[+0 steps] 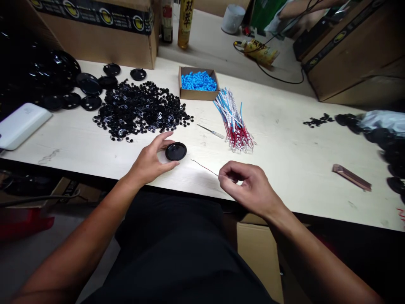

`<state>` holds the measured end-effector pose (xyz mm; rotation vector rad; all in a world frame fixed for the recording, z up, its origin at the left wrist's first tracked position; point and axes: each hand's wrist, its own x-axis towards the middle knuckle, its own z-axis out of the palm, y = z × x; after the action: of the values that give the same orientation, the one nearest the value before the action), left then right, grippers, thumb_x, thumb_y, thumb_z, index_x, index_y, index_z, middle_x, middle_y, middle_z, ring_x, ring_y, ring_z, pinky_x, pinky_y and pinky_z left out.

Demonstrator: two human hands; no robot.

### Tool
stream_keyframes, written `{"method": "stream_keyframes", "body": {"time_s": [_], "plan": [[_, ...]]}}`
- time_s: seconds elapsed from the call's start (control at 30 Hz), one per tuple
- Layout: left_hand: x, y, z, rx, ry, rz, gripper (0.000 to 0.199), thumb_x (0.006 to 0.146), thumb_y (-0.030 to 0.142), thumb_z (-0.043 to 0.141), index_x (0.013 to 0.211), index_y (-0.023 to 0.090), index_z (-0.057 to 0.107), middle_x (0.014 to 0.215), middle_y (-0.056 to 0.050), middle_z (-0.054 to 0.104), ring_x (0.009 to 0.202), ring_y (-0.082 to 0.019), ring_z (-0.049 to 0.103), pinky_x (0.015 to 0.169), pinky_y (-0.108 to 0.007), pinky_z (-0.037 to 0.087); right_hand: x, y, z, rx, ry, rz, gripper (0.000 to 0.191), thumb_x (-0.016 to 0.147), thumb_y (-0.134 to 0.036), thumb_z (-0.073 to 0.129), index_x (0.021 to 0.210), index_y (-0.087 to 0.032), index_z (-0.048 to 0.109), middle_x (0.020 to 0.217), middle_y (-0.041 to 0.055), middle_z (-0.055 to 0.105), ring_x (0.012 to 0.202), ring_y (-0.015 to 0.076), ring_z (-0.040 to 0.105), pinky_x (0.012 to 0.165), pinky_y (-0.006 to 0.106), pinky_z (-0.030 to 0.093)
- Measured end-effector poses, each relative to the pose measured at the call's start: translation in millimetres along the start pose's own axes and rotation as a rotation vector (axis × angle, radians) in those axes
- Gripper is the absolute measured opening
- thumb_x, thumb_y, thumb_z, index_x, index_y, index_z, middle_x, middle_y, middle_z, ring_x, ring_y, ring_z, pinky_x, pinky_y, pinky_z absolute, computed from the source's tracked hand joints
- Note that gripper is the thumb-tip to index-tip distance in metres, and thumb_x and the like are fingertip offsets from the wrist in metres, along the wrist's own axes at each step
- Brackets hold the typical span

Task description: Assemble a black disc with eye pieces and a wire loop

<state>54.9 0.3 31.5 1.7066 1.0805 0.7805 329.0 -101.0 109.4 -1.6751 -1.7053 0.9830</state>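
My left hand (153, 159) holds a round black part (176, 151) by its left side, thumb and fingers around the rim, just above the table. To the right, my right hand (245, 181) pinches one end of a thin dark red wire (205, 167). The wire's free tip points left toward the round part and does not touch it. Behind the hands lie a small screwdriver (210, 131) and a bundle of red, white and blue wires (234, 122). A pile of small black pieces (142, 109) spreads out behind my left hand.
An open cardboard box of blue pieces (199, 81) stands at the back. Larger black discs (90, 84) and a white power bank (23, 126) are at left. A brown object (352, 177) and more black parts (392, 147) lie at right. Another person's arm (300, 9) shows behind.
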Motion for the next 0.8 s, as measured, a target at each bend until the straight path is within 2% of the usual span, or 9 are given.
{"method": "stream_keyframes", "body": {"time_s": [0.13, 0.27, 0.4, 0.53, 0.8], "plan": [[-7.6, 13.8, -4.7, -0.376, 0.003, -0.192, 0.091, 0.073, 0.036, 0.096, 0.151, 0.021, 0.054, 0.141, -0.016, 0.072, 0.138, -0.033, 0.065, 0.124, -0.049, 0.042, -1.0, -18.6, -5.3, -0.066, 0.021, -0.128, 0.009, 0.081, -0.014, 0.062, 0.074, -0.020, 0.065, 0.067, -0.0011, 0.062, 0.063, 0.0139, 0.054, 0.061, 0.027, 0.041], [-13.1, 22.0, -7.7, -0.544, -0.004, -0.267, 0.082, 0.074, 0.032, 0.097, 0.146, 0.020, 0.060, 0.138, -0.016, 0.074, 0.137, -0.032, 0.065, 0.125, -0.050, 0.041, 2.7, -34.0, -9.8, -0.085, 0.014, -0.209, 0.011, 0.081, -0.011, 0.062, 0.075, -0.020, 0.064, 0.068, -0.0015, 0.061, 0.061, 0.0129, 0.053, 0.059, 0.026, 0.040], [-15.4, 23.8, -7.7, -0.668, -0.009, -0.306, 0.079, 0.075, 0.028, 0.096, 0.145, 0.018, 0.061, 0.133, -0.015, 0.076, 0.131, -0.032, 0.069, 0.121, -0.050, 0.048, 6.8, -42.7, -11.1, -0.118, 0.000, -0.268, 0.012, 0.081, -0.009, 0.061, 0.075, -0.020, 0.063, 0.068, -0.0017, 0.060, 0.060, 0.0123, 0.052, 0.059, 0.027, 0.038], [-15.6, 26.0, -6.8, -0.718, -0.004, -0.330, 0.078, 0.074, 0.027, 0.096, 0.143, 0.017, 0.061, 0.127, -0.014, 0.077, 0.125, -0.029, 0.072, 0.118, -0.046, 0.050, 8.8, -47.4, -10.7, -0.129, -0.008, -0.279, 0.012, 0.081, -0.010, 0.061, 0.074, -0.020, 0.063, 0.068, -0.0014, 0.060, 0.060, 0.0125, 0.051, 0.059, 0.027, 0.038], [-18.1, 32.6, -7.1, -0.582, 0.001, -0.280, 0.072, 0.070, 0.030, 0.099, 0.133, 0.020, 0.067, 0.133, -0.014, 0.077, 0.133, -0.031, 0.067, 0.121, -0.047, 0.044, 12.4, -44.6, -7.1, -0.176, -0.006, -0.290, 0.012, 0.081, -0.011, 0.060, 0.074, -0.020, 0.063, 0.067, -0.0008, 0.060, 0.061, 0.0133, 0.051, 0.061, 0.029, 0.037]]}}
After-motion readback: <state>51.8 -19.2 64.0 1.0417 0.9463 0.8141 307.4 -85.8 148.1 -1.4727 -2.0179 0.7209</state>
